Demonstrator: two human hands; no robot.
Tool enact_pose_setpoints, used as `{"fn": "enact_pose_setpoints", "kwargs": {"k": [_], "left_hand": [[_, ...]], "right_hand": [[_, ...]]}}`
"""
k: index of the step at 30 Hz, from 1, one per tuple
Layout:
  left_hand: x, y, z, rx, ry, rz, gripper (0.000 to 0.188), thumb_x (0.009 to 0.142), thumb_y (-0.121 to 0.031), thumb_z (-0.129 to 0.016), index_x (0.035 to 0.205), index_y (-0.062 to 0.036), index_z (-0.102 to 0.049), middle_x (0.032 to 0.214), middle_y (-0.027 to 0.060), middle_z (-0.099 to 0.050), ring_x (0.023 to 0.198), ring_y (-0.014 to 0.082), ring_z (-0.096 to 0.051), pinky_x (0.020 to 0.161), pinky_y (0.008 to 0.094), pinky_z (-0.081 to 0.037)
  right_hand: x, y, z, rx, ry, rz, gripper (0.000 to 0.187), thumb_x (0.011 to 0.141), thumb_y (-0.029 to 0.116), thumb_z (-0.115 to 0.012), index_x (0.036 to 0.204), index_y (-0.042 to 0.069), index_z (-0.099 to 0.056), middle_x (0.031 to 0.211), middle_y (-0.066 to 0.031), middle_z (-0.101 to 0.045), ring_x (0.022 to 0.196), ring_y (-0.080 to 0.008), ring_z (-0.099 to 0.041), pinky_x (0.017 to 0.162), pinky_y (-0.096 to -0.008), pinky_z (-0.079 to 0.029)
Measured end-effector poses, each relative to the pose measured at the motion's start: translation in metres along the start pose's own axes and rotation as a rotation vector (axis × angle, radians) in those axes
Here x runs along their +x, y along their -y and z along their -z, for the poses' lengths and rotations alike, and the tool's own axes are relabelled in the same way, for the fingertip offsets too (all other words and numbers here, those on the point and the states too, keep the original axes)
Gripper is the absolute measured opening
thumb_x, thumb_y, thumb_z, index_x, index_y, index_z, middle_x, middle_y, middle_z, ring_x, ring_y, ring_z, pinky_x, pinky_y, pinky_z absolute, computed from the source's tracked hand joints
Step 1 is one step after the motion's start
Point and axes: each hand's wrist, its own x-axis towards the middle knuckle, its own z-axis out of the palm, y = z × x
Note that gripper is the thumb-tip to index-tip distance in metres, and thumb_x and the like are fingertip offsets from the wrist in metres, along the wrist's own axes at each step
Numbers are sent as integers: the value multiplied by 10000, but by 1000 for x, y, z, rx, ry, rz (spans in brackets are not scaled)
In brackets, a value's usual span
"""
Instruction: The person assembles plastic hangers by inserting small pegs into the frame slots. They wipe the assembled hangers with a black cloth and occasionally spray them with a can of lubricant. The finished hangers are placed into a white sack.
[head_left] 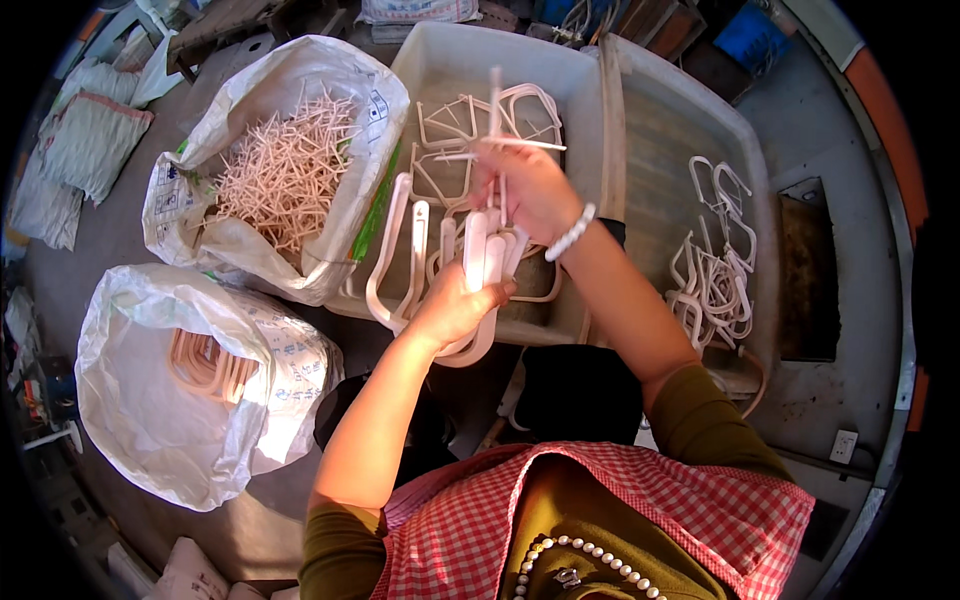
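Note:
My left hand [455, 305] is closed round a bundle of pale pink U-shaped plastic pieces [484, 262], their flat ends pointing up between thumb and fingers. Just above it, my right hand [528, 190] pinches thin pale plastic sprues [515, 143], slightly smeared by motion. One sprue stands upright and others lie crosswise at the fingertips. Both hands are over the near part of a whitish plastic tub [440, 55], in which more pink U-shaped pieces with thin sprues [450, 120] lie. Another U-shaped piece [385, 255] leans at the tub's left wall, beside my left hand.
To the left, an open white woven sack [225, 105] holds a heap of thin pink sprues [285, 175]. A nearer white sack [110, 370] contains stacked U-shaped pieces [205, 365]. At right, a second tub [745, 130] has several white looped plastic pieces [720, 290] in it.

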Motion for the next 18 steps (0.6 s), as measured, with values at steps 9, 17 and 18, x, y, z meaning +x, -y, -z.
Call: {"fn": "enact_pose_setpoints", "kwargs": {"k": [9, 17, 18], "left_hand": [[-3, -22, 4, -577, -381, 87, 209, 836, -73, -611, 1032, -9, -576, 867, 67, -610, 765, 161, -599, 657, 291, -496], [4, -16, 23, -662, -430, -42, 321, 799, -18, -671, 1094, -16, -543, 911, 83, -611, 791, 191, -610, 735, 310, -513], [1, -16, 25, -630, -516, 14, 321, 799, -17, -672, 1093, -16, -543, 912, 85, -612, 791, 191, -610, 733, 309, -513]], "right_hand": [[-65, -52, -25, -844, 187, 666, 121, 887, 67, -560, 987, 53, -492, 865, -57, -596, 788, -202, -614, 932, -438, -459], [-42, 111, -96, -539, -304, 1423, 201, 905, 213, -550, 1027, 60, -503, 841, -102, -571, 689, -230, -548, 665, -413, -480], [-21, 111, -102, -620, -274, 1462, 222, 898, 228, -555, 1036, 59, -510, 855, -108, -577, 700, -236, -553, 671, -410, -479]]}}
